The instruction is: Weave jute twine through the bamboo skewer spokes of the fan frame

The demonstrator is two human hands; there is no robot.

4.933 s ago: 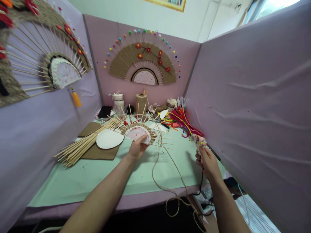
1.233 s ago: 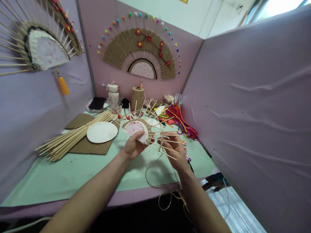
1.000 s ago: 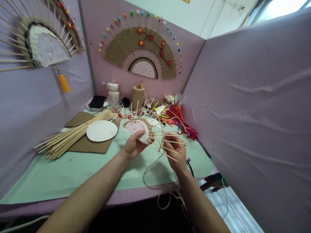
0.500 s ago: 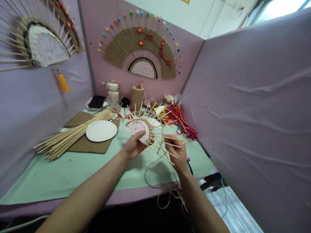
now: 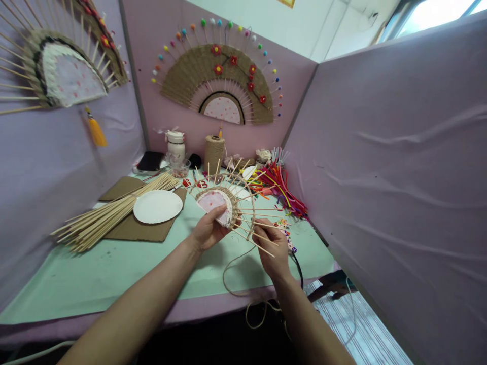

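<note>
A small half-round fan frame with a pink patterned centre, a woven rim and thin sticks fanning outward is held above the table. My left hand grips it by the rim, thumb on the front face. At the right-hand sticks, my right hand is closed in a pinch on the jute twine, which forms a loose arc across the sticks. From there a length of twine hangs in loops over the table's front edge. The right fingertips are partly hidden among the sticks.
A bundle of sticks and a white paper plate lie on cardboard at left. Behind stand a twine spool and a white bottle. Coloured pipe cleaners lie at right. A finished fan hangs on the partition.
My right hand has shifted slightly left and down along the sticks, its fingers closer to the twine arc. The left hand keeps its hold on the frame.
</note>
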